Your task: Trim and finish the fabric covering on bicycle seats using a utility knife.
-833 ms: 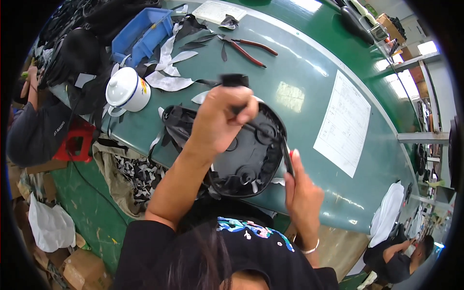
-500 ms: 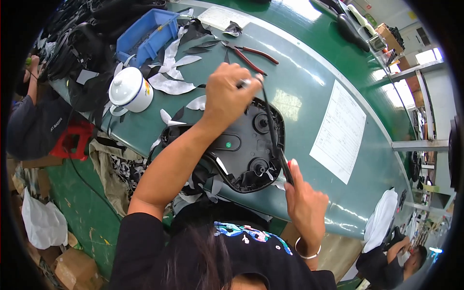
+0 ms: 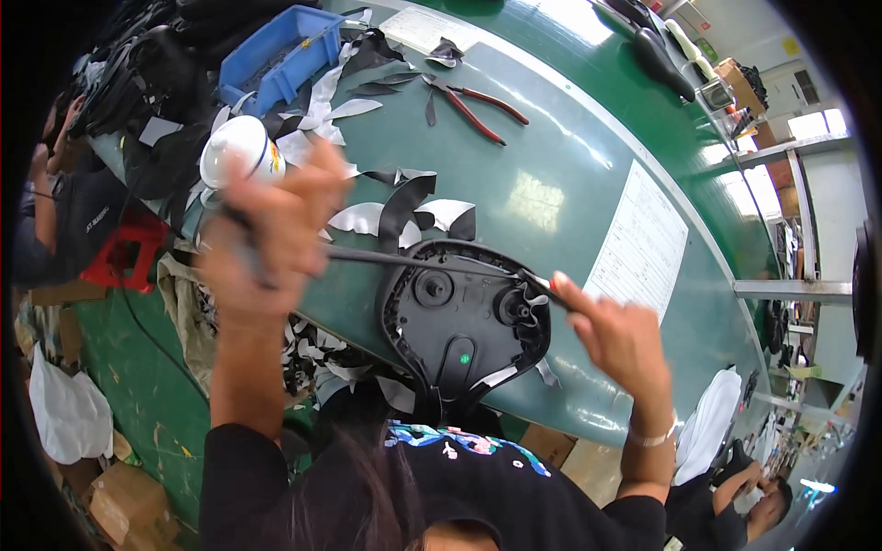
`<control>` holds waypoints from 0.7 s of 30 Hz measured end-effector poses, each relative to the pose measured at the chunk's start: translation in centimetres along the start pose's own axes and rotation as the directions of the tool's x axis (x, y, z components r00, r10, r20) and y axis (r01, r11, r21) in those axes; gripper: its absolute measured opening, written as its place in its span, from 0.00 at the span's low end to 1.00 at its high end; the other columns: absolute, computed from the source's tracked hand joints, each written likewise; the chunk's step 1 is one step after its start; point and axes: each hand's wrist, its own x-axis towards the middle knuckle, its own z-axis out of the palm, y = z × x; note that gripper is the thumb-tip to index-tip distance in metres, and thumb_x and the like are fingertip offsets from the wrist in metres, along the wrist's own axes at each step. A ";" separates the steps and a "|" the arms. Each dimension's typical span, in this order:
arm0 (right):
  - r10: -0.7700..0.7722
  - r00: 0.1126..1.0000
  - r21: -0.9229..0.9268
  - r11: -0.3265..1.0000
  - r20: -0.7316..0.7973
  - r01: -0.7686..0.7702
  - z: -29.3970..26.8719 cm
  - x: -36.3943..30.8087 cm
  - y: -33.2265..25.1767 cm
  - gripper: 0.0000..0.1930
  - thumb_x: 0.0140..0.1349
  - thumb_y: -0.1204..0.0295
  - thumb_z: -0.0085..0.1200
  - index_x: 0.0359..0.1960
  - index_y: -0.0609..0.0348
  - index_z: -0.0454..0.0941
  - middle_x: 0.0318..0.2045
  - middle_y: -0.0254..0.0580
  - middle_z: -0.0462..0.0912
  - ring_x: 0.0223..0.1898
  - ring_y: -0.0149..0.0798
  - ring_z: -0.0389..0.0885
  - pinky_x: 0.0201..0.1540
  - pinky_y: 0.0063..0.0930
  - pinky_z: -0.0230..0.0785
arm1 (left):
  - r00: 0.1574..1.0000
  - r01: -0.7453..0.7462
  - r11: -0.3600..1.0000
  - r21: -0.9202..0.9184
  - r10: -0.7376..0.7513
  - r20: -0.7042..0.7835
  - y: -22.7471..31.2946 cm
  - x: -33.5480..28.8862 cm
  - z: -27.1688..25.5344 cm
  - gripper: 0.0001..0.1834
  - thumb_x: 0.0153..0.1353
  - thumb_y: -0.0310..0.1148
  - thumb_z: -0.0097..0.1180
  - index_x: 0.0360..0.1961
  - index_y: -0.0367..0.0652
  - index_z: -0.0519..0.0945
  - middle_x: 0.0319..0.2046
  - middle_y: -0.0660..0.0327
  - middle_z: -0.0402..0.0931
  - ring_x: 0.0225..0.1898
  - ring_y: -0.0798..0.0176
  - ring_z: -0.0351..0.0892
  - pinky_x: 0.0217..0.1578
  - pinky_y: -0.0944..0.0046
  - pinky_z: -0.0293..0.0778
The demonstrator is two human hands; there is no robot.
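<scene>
A black bicycle saddle (image 3: 473,321) lies underside up at the table's near edge, its narrow nose toward me. Two round mounts and a green dot show on its plastic base. From its far right rim a black trim strip (image 3: 395,261) stretches taut to the left. My left hand (image 3: 276,220), smeared by motion, is closed round the strip's end, in front of the white enamel mug (image 3: 269,163). My right hand (image 3: 620,340) is closed on a slim cutting tool with a red spot, probably a knife (image 3: 557,290); its tip meets the strip at the rim.
Red-handled pliers (image 3: 482,99) lie beyond the saddle. Black and white offcuts (image 3: 450,218) are strewn left of them, near a blue bin (image 3: 285,60). A printed sheet (image 3: 640,243) lies at the right. Another person (image 3: 69,216) sits at the far left.
The saddle has turned, bringing its nose round toward me. My left hand has swung left, drawing the strip across the saddle. My right hand has moved slightly right, still holding the cutting tool.
</scene>
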 end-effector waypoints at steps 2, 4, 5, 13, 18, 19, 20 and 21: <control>0.142 0.990 -0.007 0.990 0.010 -0.142 1.5 -2.8 -1.8 0.27 0.58 0.66 0.55 0.61 0.39 0.68 0.15 0.39 0.71 0.15 0.45 0.70 0.21 0.36 0.59 | 0.989 -0.142 0.906 -0.398 0.111 -0.101 2.0 2.4 -1.6 0.37 0.71 0.47 0.23 0.01 0.49 0.58 0.05 0.69 0.53 0.29 0.67 0.59 0.39 0.65 0.56; 0.244 0.970 0.038 0.969 -0.004 -0.243 1.7 -4.1 -3.4 0.26 0.59 0.66 0.53 0.61 0.43 0.68 0.15 0.40 0.72 0.15 0.45 0.71 0.21 0.36 0.60 | 0.958 0.093 0.757 -0.647 0.109 0.265 0.9 3.4 -4.4 0.33 0.70 0.44 0.37 0.05 0.42 0.64 0.22 0.56 0.72 0.41 0.58 0.68 0.52 0.52 0.67; 0.232 0.973 0.049 0.972 0.001 -0.232 1.4 -3.6 -3.6 0.26 0.59 0.66 0.53 0.61 0.43 0.68 0.15 0.40 0.72 0.15 0.45 0.71 0.21 0.36 0.60 | 0.905 0.060 0.996 -0.065 -0.027 0.424 -0.5 3.5 -2.6 0.20 0.65 0.39 0.46 0.16 0.41 0.68 0.27 0.56 0.73 0.44 0.57 0.68 0.52 0.52 0.67; -0.005 0.998 0.271 0.962 -0.060 0.021 0.7 0.3 0.8 0.25 0.59 0.63 0.53 0.60 0.42 0.68 0.13 0.38 0.72 0.14 0.45 0.71 0.19 0.36 0.60 | 0.572 -0.213 0.951 0.222 -0.063 0.818 -11.3 4.6 4.8 0.11 0.60 0.36 0.57 0.38 0.41 0.75 0.34 0.55 0.74 0.41 0.60 0.73 0.37 0.63 0.70; 0.150 0.987 0.193 0.972 -0.064 -0.136 2.4 -4.0 -3.1 0.27 0.59 0.65 0.54 0.62 0.45 0.65 0.17 0.42 0.76 0.15 0.45 0.73 0.18 0.35 0.60 | 0.877 0.403 0.895 -0.191 -0.437 -0.200 -9.1 7.0 6.2 0.11 0.67 0.38 0.45 0.34 0.43 0.74 0.18 0.67 0.67 0.20 0.73 0.63 0.20 0.72 0.58; 0.245 0.966 0.250 0.943 -0.079 -0.219 2.9 -5.0 -4.0 0.28 0.60 0.66 0.54 0.63 0.47 0.65 0.19 0.43 0.77 0.15 0.46 0.74 0.18 0.35 0.61 | 0.878 0.404 0.894 -0.193 -0.438 -0.193 -8.5 7.4 5.9 0.11 0.67 0.38 0.45 0.34 0.43 0.74 0.18 0.67 0.67 0.20 0.73 0.63 0.20 0.72 0.58; 0.248 0.966 0.256 0.941 -0.076 -0.222 3.7 -5.8 -5.2 0.28 0.60 0.66 0.54 0.63 0.47 0.65 0.19 0.43 0.77 0.15 0.46 0.74 0.18 0.35 0.61 | 0.915 0.125 0.988 0.091 -0.079 -0.396 -7.3 7.4 5.0 0.11 0.66 0.36 0.43 0.28 0.44 0.70 0.18 0.66 0.65 0.20 0.71 0.61 0.22 0.71 0.59; 0.368 0.929 0.424 0.850 -0.050 -0.313 4.5 -6.4 -6.3 0.28 0.60 0.67 0.55 0.63 0.49 0.64 0.21 0.43 0.79 0.16 0.43 0.75 0.19 0.34 0.64 | 0.825 -0.118 0.902 0.416 0.322 -0.464 -5.7 7.6 3.8 0.13 0.66 0.34 0.42 0.22 0.45 0.67 0.18 0.66 0.62 0.20 0.70 0.60 0.25 0.70 0.60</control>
